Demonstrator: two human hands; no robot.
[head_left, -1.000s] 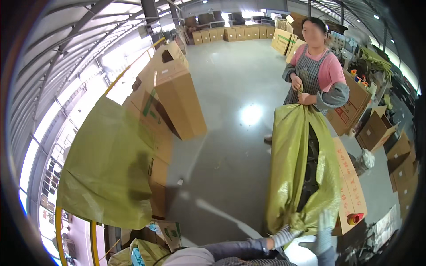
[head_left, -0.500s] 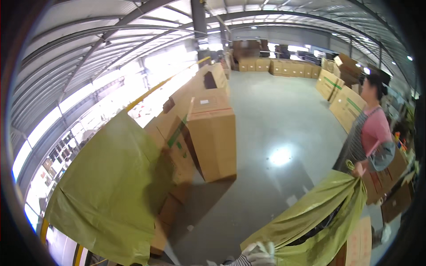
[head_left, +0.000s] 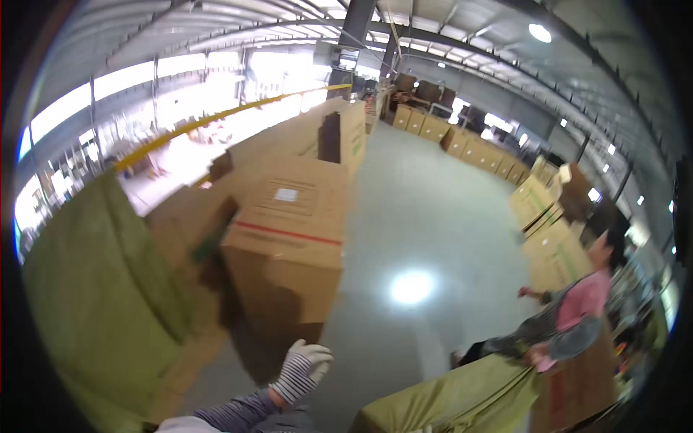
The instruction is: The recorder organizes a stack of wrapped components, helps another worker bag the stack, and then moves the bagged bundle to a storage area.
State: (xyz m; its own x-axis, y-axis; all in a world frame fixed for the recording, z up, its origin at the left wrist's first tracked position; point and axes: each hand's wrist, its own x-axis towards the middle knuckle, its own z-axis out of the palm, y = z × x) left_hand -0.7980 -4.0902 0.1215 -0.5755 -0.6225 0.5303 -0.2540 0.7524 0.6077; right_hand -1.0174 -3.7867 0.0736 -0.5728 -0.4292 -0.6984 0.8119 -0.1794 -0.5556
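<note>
My left hand [head_left: 303, 368], in a white glove with a striped cuff, is raised at the lower middle, fingers apart and slightly bent, holding nothing. It appears just in front of the lower part of a tall brown carton [head_left: 289, 278]. My right hand is out of view. On the lower right a co-worker in a pink top and striped apron [head_left: 577, 303] grips the gathered end of an olive-green woven sack [head_left: 447, 397]. Another olive-green sheet or sack [head_left: 101, 310] covers something at the left; what lies beneath is hidden.
Flattened cartons [head_left: 296, 137] lean in a row along a yellow rail [head_left: 216, 119] on the left. More cartons [head_left: 476, 151] line the far side, and further ones [head_left: 552, 245] stand at the right. Grey floor [head_left: 426, 216] runs between them.
My view has tilted and shifted, and the tall carton looks larger. My gloved hand, earlier beside the sack at the bottom edge, is now up and left, away from it.
</note>
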